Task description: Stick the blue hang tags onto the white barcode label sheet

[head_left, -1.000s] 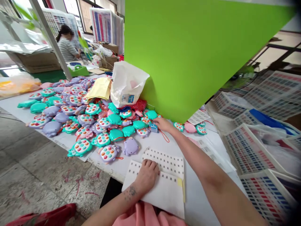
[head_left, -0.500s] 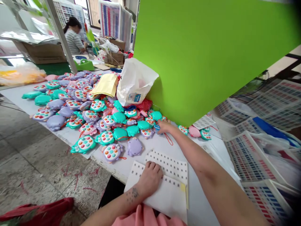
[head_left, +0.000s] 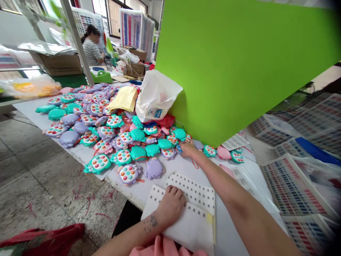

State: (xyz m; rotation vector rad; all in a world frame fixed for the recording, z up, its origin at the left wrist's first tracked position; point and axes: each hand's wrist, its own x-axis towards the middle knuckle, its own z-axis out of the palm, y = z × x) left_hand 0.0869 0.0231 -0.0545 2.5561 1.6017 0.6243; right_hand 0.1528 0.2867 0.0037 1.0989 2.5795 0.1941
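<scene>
Blue label [head_left: 178, 149] half-hidden, pink cloth [head_left: 165, 247] cut off

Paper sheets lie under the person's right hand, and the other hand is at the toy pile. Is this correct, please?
No: the head view shows the left hand on the paper sheets; the right hand is at the toy pile.

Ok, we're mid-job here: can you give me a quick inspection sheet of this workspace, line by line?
surface: white work table, mostly covered by toys.
job's things: heap of turtle-shaped toys in teal, lilac and pink, some with red cords; perforated white sheets at the table's near edge.
clutter: white plastic bag, yellow envelope, red plastic.
hands: left hand flat on the sheets; right hand at the heap, beside a small blue item.
cables: thin dark cable beyond the table, right.
surroundings: green board; crates of printed sheets; co-worker farther back; concrete floor.
</scene>
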